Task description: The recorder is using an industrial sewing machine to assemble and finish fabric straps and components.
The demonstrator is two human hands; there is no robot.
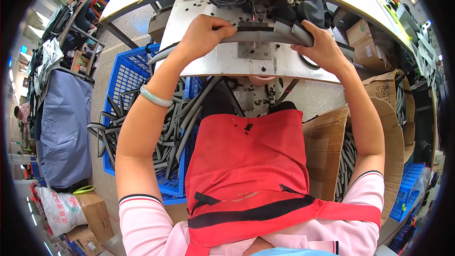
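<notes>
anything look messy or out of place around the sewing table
Small black scraps litter the white machine table and the red apron. Grey strips stick out over the rim of the blue crate instead of lying inside.

A blue crate [125, 73] at the left holds a heap of grey strips [180, 123]. Cardboard boxes [327, 151] stand at the right, one with dark strips [348, 159] inside. A red apron [246, 161] fills the middle. A white sack [59, 211] lies lower left, beside a grey cover [64, 128].
</notes>
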